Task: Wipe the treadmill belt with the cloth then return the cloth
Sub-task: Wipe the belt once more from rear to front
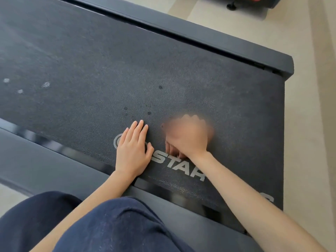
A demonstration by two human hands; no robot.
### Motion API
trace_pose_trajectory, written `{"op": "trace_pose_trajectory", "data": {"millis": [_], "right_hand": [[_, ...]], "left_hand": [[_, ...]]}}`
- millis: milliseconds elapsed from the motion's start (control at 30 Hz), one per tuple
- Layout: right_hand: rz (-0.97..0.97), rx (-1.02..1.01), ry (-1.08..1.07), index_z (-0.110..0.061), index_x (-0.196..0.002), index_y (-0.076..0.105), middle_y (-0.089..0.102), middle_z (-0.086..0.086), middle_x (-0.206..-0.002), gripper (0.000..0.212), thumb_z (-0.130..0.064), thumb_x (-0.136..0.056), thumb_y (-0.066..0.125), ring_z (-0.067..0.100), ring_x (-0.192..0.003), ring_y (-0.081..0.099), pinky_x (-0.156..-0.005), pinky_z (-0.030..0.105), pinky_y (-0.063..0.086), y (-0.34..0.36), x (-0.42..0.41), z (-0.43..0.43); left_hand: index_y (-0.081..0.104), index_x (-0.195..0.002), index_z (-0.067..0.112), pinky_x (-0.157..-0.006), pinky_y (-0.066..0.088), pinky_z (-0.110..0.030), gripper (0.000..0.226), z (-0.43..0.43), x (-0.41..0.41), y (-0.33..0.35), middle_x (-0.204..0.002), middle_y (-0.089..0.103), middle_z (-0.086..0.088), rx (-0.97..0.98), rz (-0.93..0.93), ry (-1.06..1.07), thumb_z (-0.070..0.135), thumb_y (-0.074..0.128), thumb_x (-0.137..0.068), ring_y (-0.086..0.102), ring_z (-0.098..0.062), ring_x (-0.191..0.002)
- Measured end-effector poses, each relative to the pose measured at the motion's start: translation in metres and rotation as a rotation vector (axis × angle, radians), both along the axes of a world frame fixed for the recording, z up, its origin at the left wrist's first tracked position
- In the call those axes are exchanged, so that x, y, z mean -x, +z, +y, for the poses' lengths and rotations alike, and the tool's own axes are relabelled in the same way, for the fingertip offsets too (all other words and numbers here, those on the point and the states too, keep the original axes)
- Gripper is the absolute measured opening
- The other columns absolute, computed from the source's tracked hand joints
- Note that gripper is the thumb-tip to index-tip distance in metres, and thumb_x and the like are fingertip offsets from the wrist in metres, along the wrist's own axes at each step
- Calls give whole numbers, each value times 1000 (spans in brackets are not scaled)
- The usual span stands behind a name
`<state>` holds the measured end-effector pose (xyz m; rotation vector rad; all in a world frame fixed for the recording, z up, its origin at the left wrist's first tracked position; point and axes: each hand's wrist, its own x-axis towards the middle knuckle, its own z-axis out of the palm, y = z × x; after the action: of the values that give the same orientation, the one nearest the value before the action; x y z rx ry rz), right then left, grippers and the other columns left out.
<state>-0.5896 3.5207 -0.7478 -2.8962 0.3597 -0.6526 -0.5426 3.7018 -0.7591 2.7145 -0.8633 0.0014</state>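
Pressing left hand [133, 151] flat, fingers straight, on treadmill belt [91, 70]; curling blurred right hand [187, 139] just beside it, not showing whether clasping the cloth.

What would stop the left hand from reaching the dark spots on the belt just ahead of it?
Nothing visible, so probably yes. The left hand lies flat on the treadmill belt, fingers pointing toward the dark spots, only bare belt between. The blurred right hand sits to one side.
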Motion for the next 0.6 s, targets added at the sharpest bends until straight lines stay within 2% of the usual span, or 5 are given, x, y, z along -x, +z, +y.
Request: {"op": "trace_pose_trajectory", "data": {"millis": [100,167,267,433,600], "right_hand": [[63,25,-67,-19,-79,65,59,2,-78,35,-52,-75,54,27,-74,53,-64,37,37,2,-34,-5],[53,34,-22,-19,-81,64,59,2,-81,35,-52,-77,54,26,-75,52,-64,36,35,2,-19,-7],[50,-11,94,-19,-82,66,59,0,-84,32,-50,-80,60,22,-77,50,-66,34,34,1,56,-9],[40,-27,31,-19,-78,70,60,-3,-81,24,-42,-75,65,23,-76,50,-67,35,35,5,166,-8],[21,-41,-6,-23,-75,68,58,-7,-77,20,-43,-74,66,19,-75,49,-68,31,33,0,117,19]], "left_hand": [[52,-132,4,-112,26,-43,58,2,0,0,-143,46,-13,3,-4,-4,32,36,-84,38,-29,-135],[53,-131,3,-112,26,-44,58,3,-1,-2,-142,46,-13,13,-9,-9,32,36,-84,38,-30,-135],[53,-131,2,-111,28,-45,57,3,-1,-4,-142,47,-15,26,-11,-14,31,35,-85,38,-31,-134],[53,-130,0,-110,29,-47,57,1,1,-7,-140,48,-15,40,-16,-2,29,32,-86,40,-32,-133],[53,-131,0,-111,30,-46,57,3,0,-5,-141,48,-14,36,6,-31,29,33,-86,41,-32,-133]]}}
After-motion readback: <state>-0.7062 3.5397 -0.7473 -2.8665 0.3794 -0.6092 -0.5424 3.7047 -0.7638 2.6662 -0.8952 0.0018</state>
